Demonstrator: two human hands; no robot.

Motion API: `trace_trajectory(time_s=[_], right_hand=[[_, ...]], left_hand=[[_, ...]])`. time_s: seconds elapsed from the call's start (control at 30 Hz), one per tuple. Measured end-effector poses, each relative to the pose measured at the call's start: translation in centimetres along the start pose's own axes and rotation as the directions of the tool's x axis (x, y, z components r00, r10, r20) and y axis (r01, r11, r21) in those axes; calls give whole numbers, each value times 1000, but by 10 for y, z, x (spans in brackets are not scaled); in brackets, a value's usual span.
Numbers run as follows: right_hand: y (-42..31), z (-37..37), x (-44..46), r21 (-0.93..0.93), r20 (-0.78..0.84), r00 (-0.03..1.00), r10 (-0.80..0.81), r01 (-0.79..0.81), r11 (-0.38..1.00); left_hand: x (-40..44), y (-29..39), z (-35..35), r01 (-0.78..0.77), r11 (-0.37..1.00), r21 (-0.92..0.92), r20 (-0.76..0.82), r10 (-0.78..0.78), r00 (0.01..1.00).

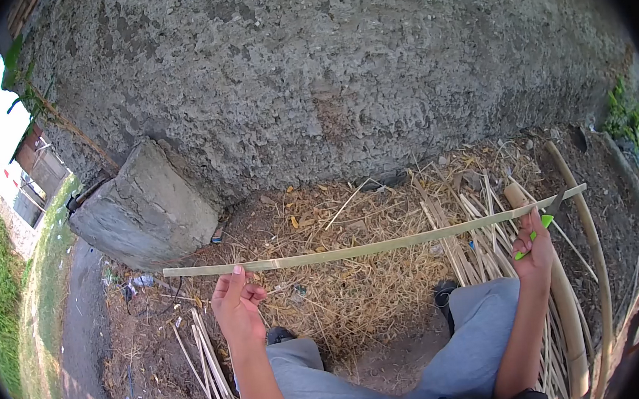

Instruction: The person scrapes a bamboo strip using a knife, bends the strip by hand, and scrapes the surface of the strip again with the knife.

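A long, thin bamboo strip (369,248) stretches across in front of me, above my knees, slightly higher at its right end. My left hand (239,304) pinches it near the left end, thumb on top. Close to the other end, my right hand (537,249) holds the strip along with a knife (547,220). The knife has a bright green handle, and its dark blade points up and to the right beside the strip. Fingers hide part of the handle.
Split bamboo strips (483,242) and a thick bamboo pole (565,315) lie to my right. More strips (211,372) are by my left leg. A concrete block (149,203) stands against the rough wall (338,68). Dry shavings (366,294) cover the ground.
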State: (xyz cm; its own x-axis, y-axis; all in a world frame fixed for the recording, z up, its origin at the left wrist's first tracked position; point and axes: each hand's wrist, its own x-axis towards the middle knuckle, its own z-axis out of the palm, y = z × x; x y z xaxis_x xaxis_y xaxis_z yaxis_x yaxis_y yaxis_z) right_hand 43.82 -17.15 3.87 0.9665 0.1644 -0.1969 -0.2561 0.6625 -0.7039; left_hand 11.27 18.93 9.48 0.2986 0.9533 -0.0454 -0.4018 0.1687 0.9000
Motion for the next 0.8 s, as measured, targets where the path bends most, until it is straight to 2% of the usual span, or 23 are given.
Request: trace_trajectory(time_s=[0.57,0.8], right_hand=[[1,14,-7,7,-117,993,-4,4,1000],[0,11,-7,2,-78,997,13,-13,1000]], left_hand=[[0,1,2,-7,1000,-18,-16,6,1000],[-2,1,4,-2,1000,-14,-24,1,1000]])
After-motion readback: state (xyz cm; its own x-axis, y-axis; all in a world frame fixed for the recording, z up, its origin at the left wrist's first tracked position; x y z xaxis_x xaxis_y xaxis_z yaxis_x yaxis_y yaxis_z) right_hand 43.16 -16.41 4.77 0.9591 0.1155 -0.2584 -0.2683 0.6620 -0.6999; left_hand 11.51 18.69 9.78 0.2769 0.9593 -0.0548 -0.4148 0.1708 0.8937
